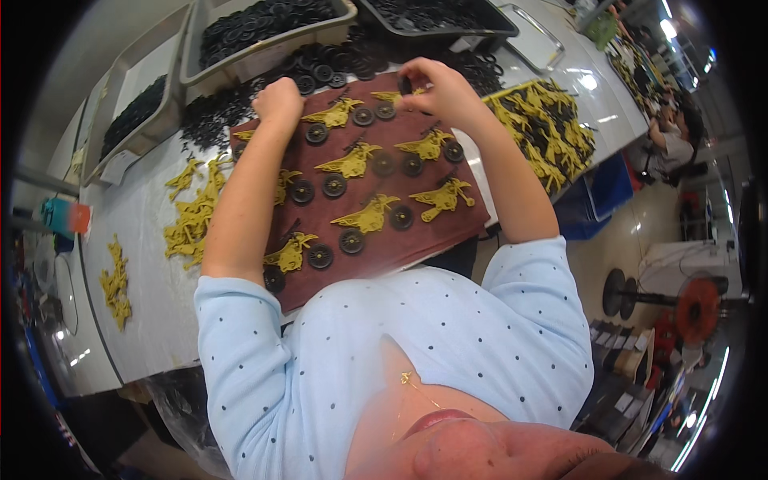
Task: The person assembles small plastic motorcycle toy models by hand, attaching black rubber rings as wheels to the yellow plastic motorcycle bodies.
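A dark red cloth mat (pixel 360 292) carries rows of yellow toy motorcycle frames (pixel 352 160) with black wheels (pixel 334 185) beside them. At the mat's far right, my right hand (pixel 440 94) pinches a small black wheel (pixel 405 85) between thumb and fingers, just above a yellow frame (pixel 387 97). My left hand (pixel 280 102) is at the far left edge of the mat, next to loose small black parts (pixel 220 112). Its fingers are curled closed, and whatever they hold is hidden. My left forearm covers part of the left column of frames.
Grey bins (pixel 268 54) of black parts stand along the far side, with loose black wheels (pixel 324 74) before them. Yellow frames (pixel 192 220) lie in piles at left. More yellow and black pieces (pixel 544 132) fill the right side. A blue crate (pixel 608 188) sits below the right edge.
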{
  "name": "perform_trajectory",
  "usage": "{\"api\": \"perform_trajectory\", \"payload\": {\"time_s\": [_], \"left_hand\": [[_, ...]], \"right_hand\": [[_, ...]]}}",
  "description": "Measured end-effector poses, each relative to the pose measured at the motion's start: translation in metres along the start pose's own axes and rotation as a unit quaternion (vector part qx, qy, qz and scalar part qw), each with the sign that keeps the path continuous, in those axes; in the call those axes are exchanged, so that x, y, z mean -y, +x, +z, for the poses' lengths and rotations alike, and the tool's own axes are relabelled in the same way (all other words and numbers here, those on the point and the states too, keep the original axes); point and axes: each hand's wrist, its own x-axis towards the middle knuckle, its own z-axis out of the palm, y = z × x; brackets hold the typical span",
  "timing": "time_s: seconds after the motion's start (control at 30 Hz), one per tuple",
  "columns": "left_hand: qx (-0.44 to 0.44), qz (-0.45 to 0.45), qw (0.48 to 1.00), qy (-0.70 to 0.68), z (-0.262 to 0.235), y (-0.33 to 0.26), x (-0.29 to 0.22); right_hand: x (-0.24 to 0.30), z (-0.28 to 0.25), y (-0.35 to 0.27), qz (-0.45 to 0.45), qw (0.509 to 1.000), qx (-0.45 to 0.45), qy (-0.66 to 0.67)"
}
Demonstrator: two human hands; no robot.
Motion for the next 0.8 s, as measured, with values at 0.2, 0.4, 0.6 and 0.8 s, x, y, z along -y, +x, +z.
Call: {"api": "perform_trajectory", "payload": {"time_s": [0.2,0.4,0.6,0.8], "left_hand": [[-0.137,0.066,0.986,0.071,-0.019,-0.037,-0.008],[-0.072,0.363,0.918,-0.145,-0.018,-0.146,-0.07],[0.068,0.436,0.873,-0.209,0.005,-0.217,-0.087],[0.03,0.434,0.888,-0.147,0.021,-0.226,-0.087]], "right_hand": [[-0.015,-0.019,-0.128,0.075,0.993,0.013,0.089],[-0.028,-0.01,-0.188,0.147,0.989,-0.009,0.012],[-0.037,0.006,-0.198,0.133,0.991,-0.018,0.013],[-0.041,0.021,-0.204,0.136,0.99,-0.039,-0.002]]}}
